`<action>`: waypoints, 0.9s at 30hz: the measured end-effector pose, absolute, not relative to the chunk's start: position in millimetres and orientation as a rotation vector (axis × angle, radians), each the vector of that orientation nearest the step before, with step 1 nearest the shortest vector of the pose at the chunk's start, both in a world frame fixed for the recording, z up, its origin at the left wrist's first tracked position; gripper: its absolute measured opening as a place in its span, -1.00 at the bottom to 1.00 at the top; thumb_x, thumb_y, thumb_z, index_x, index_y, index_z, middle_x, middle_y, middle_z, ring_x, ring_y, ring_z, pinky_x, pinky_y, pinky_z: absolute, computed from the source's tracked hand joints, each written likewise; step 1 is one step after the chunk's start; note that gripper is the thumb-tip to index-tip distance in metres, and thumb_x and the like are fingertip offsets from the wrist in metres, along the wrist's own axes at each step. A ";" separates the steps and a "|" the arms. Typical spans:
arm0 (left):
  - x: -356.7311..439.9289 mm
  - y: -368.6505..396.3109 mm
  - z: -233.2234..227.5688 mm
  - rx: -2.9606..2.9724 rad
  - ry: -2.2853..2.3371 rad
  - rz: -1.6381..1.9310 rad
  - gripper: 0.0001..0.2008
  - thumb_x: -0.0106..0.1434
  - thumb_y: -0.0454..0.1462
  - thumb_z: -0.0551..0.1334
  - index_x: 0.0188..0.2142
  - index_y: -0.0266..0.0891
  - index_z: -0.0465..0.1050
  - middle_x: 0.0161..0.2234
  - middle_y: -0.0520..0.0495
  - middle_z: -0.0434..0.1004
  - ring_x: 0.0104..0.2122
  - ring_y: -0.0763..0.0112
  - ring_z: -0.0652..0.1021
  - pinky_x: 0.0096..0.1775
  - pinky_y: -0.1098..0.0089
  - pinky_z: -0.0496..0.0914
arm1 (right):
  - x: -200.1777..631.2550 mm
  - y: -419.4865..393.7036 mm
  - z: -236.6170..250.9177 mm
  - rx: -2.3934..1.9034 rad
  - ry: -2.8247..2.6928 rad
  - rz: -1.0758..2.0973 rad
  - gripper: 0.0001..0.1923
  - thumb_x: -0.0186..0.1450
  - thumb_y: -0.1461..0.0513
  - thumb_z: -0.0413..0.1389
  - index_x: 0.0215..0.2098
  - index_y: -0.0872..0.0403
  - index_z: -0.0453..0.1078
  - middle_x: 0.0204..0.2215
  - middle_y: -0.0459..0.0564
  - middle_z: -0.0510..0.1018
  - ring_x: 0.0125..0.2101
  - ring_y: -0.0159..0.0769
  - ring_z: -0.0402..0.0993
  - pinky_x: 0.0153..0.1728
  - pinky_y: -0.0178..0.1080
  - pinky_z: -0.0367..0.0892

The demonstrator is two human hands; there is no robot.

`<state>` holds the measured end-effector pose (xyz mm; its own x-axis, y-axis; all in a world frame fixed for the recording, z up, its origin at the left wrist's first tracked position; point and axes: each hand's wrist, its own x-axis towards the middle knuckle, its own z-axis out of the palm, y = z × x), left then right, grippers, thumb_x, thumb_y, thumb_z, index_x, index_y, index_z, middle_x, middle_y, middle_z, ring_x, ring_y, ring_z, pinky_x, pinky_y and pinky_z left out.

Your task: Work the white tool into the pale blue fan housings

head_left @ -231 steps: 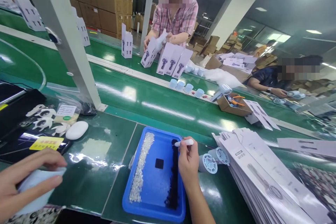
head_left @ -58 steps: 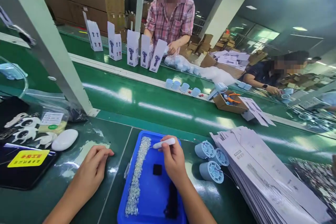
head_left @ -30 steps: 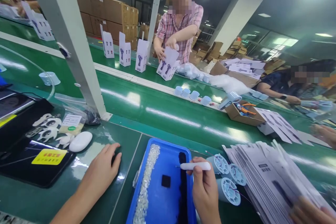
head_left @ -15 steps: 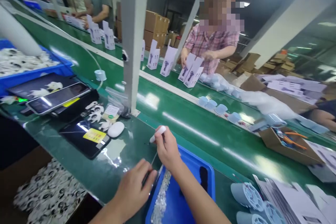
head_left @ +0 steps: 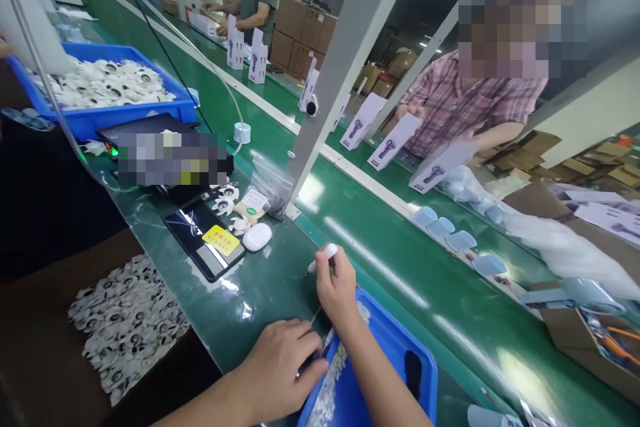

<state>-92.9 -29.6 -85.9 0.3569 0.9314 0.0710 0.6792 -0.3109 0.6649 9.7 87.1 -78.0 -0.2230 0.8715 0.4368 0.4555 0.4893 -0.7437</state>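
My right hand (head_left: 338,287) is closed around a white pen-like tool (head_left: 323,257), whose thin tip points down and left near the green tabletop (head_left: 280,300). Below and to the left, my left hand (head_left: 287,367) is curled over a slim dark object (head_left: 307,363), mostly covered by the fingers; its kind does not show. A thin line runs from near that hand toward the right one. Under my right forearm lies a blue tray (head_left: 433,373) with a strip of small clear, whitish pieces (head_left: 327,390) and a black patch.
Left of my hands lie a white rounded case (head_left: 257,237), a black phone-like slab (head_left: 195,227) and a plastic bag (head_left: 267,187). White fan-like parts fill a blue bin (head_left: 150,113) and a carton below. Beyond a post (head_left: 350,60), a green conveyor carries boxes (head_left: 395,140); two co-workers stand there.
The whole view has shifted, so the table and things appear farther right. Both my hands keep nearly the same grip and place over the table. The near co-worker's boxes stand differently.
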 end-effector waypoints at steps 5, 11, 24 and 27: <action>-94.4 -29.3 -85.0 2.057 1.380 0.658 -0.90 0.28 -0.22 0.14 -0.33 -0.17 0.38 -0.38 0.00 0.47 -0.33 0.30 0.50 -0.27 0.29 0.31 | 10.2 86.1 -82.3 -1.127 -1.869 0.546 -0.72 0.39 0.10 -0.08 -0.45 0.03 0.19 -0.59 -0.16 0.33 -0.57 -0.39 0.23 -0.51 -0.32 0.16; -95.4 -29.3 -83.5 1.997 1.372 0.652 -0.87 0.29 -0.22 0.12 -0.34 -0.19 0.39 -0.37 0.00 0.47 -0.32 0.31 0.50 -0.28 0.31 0.29 | 10.4 84.4 -82.3 -1.103 -1.878 0.500 -0.73 0.40 0.11 -0.09 -0.42 0.03 0.21 -0.57 -0.16 0.35 -0.56 -0.39 0.27 -0.50 -0.33 0.20; -96.9 -30.7 -81.9 1.987 1.341 0.587 -0.91 0.20 -0.21 0.21 -0.37 -0.16 0.41 -0.37 0.01 0.49 -0.31 0.29 0.51 -0.25 0.29 0.27 | 14.4 71.2 -83.9 -0.970 -1.991 0.463 -0.87 0.35 0.17 0.03 -0.34 0.05 0.27 -0.48 -0.12 0.39 -0.50 -0.39 0.31 -0.45 -0.35 0.23; -96.6 -30.9 -81.5 1.990 1.345 0.561 -0.91 0.20 -0.21 0.21 -0.37 -0.16 0.42 -0.37 0.01 0.50 -0.30 0.28 0.51 -0.25 0.28 0.26 | 15.0 67.3 -83.4 -0.941 -2.005 0.488 -0.88 0.34 0.17 0.04 -0.33 0.04 0.29 -0.46 -0.10 0.42 -0.46 -0.38 0.35 -0.41 -0.35 0.27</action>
